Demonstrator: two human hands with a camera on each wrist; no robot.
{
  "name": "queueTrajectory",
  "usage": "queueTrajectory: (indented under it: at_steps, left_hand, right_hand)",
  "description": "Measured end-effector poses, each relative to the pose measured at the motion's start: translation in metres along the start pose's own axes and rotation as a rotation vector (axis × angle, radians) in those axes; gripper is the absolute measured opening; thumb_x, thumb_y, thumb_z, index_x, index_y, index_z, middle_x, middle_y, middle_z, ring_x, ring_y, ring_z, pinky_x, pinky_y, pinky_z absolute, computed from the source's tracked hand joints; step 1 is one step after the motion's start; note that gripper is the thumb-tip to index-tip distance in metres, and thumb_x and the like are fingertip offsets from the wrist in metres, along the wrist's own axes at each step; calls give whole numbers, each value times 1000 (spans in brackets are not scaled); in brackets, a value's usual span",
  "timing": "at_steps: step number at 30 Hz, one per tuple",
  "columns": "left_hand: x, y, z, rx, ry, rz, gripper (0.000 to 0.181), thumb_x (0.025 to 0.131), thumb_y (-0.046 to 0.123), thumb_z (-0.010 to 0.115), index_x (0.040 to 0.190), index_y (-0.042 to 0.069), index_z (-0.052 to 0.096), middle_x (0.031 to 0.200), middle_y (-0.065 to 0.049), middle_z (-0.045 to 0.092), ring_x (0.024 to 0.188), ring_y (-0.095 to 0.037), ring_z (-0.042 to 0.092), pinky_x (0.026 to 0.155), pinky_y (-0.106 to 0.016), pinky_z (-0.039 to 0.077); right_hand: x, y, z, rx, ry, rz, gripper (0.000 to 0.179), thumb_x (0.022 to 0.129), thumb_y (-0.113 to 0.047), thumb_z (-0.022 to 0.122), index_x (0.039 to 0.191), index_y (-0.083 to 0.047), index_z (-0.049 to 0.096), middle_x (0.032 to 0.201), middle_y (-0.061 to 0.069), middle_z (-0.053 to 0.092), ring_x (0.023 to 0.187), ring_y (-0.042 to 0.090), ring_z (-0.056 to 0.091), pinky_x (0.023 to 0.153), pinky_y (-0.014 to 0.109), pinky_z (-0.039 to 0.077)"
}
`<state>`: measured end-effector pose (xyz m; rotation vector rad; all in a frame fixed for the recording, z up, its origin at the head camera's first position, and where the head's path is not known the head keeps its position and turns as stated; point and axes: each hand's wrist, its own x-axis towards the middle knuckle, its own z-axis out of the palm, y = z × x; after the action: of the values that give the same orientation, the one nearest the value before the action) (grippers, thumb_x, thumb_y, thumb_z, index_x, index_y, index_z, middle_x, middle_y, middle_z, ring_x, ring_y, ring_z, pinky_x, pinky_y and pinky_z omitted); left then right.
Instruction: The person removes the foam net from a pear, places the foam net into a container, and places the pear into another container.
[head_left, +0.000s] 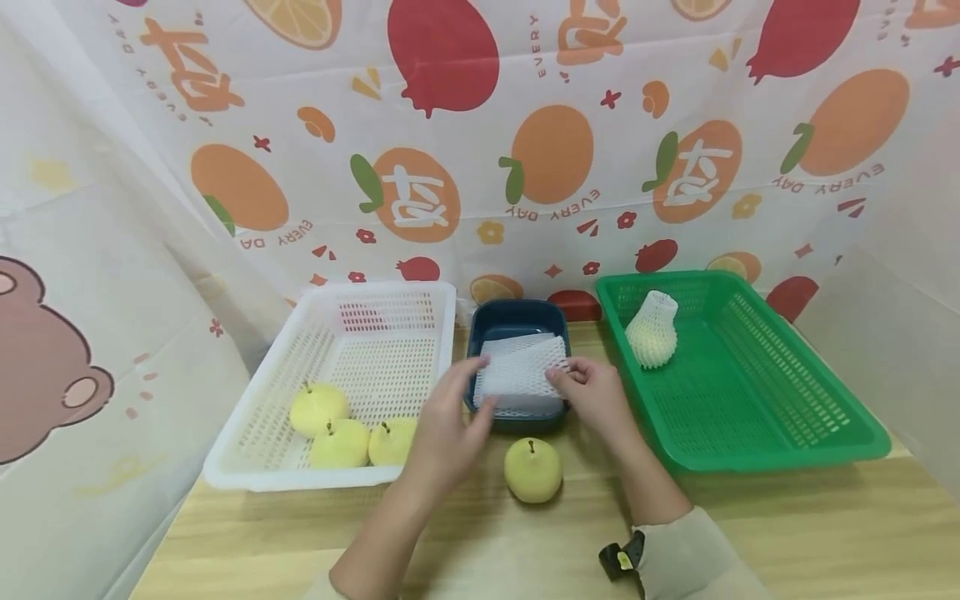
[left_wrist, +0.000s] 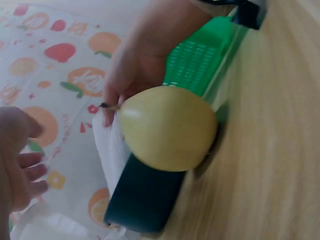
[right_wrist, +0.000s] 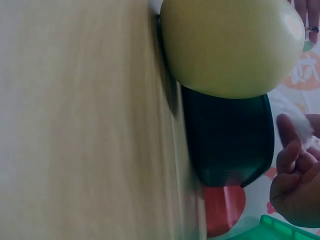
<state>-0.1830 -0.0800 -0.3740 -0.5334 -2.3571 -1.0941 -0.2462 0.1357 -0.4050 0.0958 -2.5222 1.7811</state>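
Note:
My right hand [head_left: 596,396] pinches the right edge of a white foam net sleeve [head_left: 521,371] above a dark blue box [head_left: 517,310]. Left of the sleeve, my left hand [head_left: 450,421] has its fingers apart; in the left wrist view this hand [left_wrist: 20,160] holds nothing. More white netting seems to lie in the box under the sleeve, though the layers are hard to separate. A bare yellow pear [head_left: 533,471] stands stem up on the table, in front of the box and between my forearms. In the right wrist view, the pear [right_wrist: 232,47] partly hides the box [right_wrist: 227,140].
A white basket [head_left: 247,400] at left holds several bare pears [head_left: 339,444]. Inside the green basket [head_left: 750,400] at right is one pear in a foam net [head_left: 652,332]. Behind them hangs a fruit-print cloth [head_left: 480,167]; the wooden table [head_left: 480,550] extends in front.

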Motion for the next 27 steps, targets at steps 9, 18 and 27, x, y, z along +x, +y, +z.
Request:
queueTrajectory:
  at_steps: [9, 18, 27]
  left_hand:
    - [5, 9, 27, 351, -451, -64, 45, 97, 5, 53, 140, -3, 48, 148, -20, 47, 140, -35, 40, 116, -55, 29]
    - [6, 10, 42, 539, -704, -137, 55, 95, 11, 54, 149, 7, 41, 158, -13, 34, 147, -34, 28, 115, -68, 16]
    - [7, 4, 45, 564, -745, -194, 51, 93, 14, 56, 143, 10, 50, 152, -12, 44, 145, -35, 32, 109, -76, 13]
  right_hand:
    - [5, 6, 1, -126, -92, 23, 21, 90, -29, 72, 90, -8, 71, 75, 0, 68, 69, 13, 56, 63, 25, 46]
    - [7, 9, -2, -410, -163, -17, 32, 91, -36, 70, 88, -5, 67, 70, 3, 60, 62, 13, 50, 57, 26, 42]
    - [7, 1, -14, -530, -51, -55, 57, 87, -33, 75, 138, -17, 56, 98, 2, 67, 71, 17, 56, 62, 30, 46]
